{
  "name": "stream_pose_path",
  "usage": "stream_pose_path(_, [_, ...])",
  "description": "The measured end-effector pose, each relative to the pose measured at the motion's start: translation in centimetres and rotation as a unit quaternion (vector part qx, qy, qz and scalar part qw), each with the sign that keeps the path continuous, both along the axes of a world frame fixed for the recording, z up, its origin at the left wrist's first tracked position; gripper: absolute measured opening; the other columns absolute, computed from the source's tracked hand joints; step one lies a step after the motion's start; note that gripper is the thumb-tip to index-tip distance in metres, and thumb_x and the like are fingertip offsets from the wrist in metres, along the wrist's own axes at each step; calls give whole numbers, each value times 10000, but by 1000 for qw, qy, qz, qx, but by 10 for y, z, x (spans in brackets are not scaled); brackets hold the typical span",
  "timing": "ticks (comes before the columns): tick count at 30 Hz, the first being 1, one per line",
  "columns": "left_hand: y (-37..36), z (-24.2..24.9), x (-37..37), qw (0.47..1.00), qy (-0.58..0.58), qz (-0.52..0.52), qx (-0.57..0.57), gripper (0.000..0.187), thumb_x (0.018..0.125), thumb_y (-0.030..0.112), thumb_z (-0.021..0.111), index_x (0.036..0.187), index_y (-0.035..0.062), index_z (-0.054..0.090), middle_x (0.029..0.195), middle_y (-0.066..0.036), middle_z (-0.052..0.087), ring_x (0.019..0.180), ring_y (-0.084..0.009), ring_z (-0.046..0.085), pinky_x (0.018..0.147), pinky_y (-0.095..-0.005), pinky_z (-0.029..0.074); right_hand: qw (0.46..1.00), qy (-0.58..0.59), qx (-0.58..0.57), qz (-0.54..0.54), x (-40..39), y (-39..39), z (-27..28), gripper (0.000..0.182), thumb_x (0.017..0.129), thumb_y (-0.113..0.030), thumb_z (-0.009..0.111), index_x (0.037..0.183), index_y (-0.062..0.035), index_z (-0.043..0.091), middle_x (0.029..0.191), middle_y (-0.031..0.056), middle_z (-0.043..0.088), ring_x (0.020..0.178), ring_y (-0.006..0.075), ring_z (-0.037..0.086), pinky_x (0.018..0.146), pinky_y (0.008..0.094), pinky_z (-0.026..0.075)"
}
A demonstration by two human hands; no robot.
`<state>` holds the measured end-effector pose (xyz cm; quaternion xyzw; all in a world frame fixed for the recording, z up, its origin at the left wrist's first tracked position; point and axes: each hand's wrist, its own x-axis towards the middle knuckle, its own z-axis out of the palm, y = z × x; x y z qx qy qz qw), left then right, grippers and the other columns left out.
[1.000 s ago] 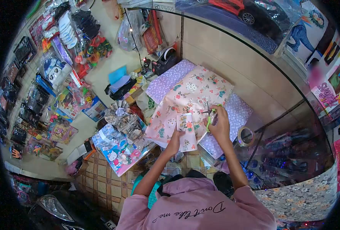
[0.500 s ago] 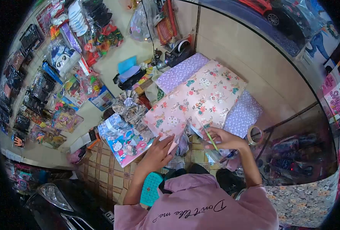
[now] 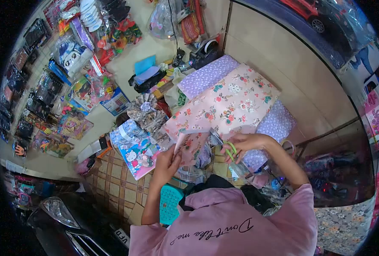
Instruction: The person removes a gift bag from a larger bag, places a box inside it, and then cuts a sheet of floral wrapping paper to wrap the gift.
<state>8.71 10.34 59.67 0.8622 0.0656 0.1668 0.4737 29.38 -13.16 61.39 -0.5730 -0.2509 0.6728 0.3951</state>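
Pink floral wrapping paper (image 3: 236, 100) lies spread in front of me, with a slit running in from its near edge. My left hand (image 3: 168, 165) pinches a turned-up flap of that paper on the left side of the slit. In my right hand (image 3: 245, 146) is a pair of scissors (image 3: 231, 150) with green handles, fingers through the loops. Their blades point toward the paper's cut edge, close to the slit. Beneath the paper shows a purple flowered cushion-like bundle (image 3: 277, 123), and a similar purple piece (image 3: 208, 77) lies behind it.
Left of the paper sits a Hello Kitty pack (image 3: 140, 158) beside a bundle of patterned cloth (image 3: 144, 111). A roll of tape (image 3: 288, 147) is at the right by a glass panel. A turquoise stool (image 3: 171, 205) stands below me; a black motorbike (image 3: 65, 222) is at lower left.
My left hand has gone from lying on the paper's near edge to gripping and lifting a flap. The scissors in my right hand have moved up slightly and turned toward the slit.
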Motion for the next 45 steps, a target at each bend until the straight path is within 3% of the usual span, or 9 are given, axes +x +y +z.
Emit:
stream_pose_path(11, [-7, 17, 6, 995, -9, 95, 6, 221, 814, 94, 554, 984, -45, 582, 653, -140, 586, 594, -131, 557, 536, -287, 419, 969, -109, -8, 221, 25, 20, -43, 654, 925, -504, 385, 1284, 43, 356, 1188, 194, 541, 1045, 247, 576, 801, 334, 514])
stream_pose_path(16, [7, -9, 12, 971, 30, 122, -202, 214, 804, 86, 581, 974, -43, 594, 805, -121, 628, 715, -147, 586, 633, -276, 444, 985, 69, 29, 154, 27, 18, -29, 506, 948, -407, 385, 1246, 1, 420, 1082, 121, 579, 969, 205, 597, 713, 290, 517])
stream_pose_path(25, [-5, 6, 19, 966, 58, -248, 30, 255, 794, 205, 637, 975, 25, 638, 934, -102, 652, 919, -270, 594, 804, -372, 441, 964, -148, 215, -48, 37, 30, 1, 388, 904, -180, 551, 1224, -5, 422, 1041, 88, 568, 959, 154, 574, 771, 262, 476])
stream_pose_path(31, [-9, -40, 48, 987, -21, 114, -112, 403, 781, 130, 659, 1151, 30, 533, 1153, -126, 549, 1089, -243, 503, 969, -368, 324, 973, -201, 109, -28, 27, 39, -40, 399, 913, -193, 544, 1234, -19, 383, 1073, 96, 544, 1001, 119, 551, 755, 241, 475])
stream_pose_path(34, [-24, -79, 57, 920, -99, 377, -42, 774, 726, 117, 732, 1339, 7, 272, 1297, -161, 366, 1229, -263, 339, 1006, -368, 288, 945, -309, 110, -4, 34, 36, -69, 400, 911, -218, 548, 1226, -29, 390, 1092, 103, 550, 952, 109, 562, 646, 231, 459])
stream_pose_path(37, [-40, -98, 57, 841, -92, 479, -232, 778, 733, 137, 742, 1339, 2, 273, 1281, -159, 388, 1180, -254, 405, 1006, -362, 306, 930, -316, 185, -15, 27, 37, -63, 383, 920, -201, 529, 1235, -35, 388, 1109, 98, 555, 939, 101, 564, 600, 233, 443])
stream_pose_path(38, [-41, -92, 51, 811, -51, 403, -420, 781, 727, 165, 756, 1329, -5, 288, 1259, -155, 428, 1114, -233, 480, 964, -350, 371, 946, -276, 170, -26, 25, 37, -57, 371, 910, -247, 541, 1186, -30, 421, 1026, 89, 549, 890, 114, 564, 646, 254, 448])
stream_pose_path(41, [-37, -110, 43, 796, 38, 300, -524, 762, 716, 165, 764, 1309, -3, 316, 1179, -136, 513, 1016, -211, 554, 880, -330, 445, 969, -193, 146, -52, 18, 39, -51, 379, 892, -329, 561, 1099, -20, 485, 875, 70, 544, 810, 138, 567, 742, 289, 456])
stream_pose_path(45, [-41, -110, 56, 829, 26, 287, -479, 626, 711, 197, 767, 1201, -3, 432, 1079, -111, 588, 929, -176, 593, 806, -310, 479, 971, -164, 159, -66, 14, 37, -55, 363, 909, -282, 545, 1155, -25, 476, 960, 61, 568, 878, 131, 569, 764, 269, 452])
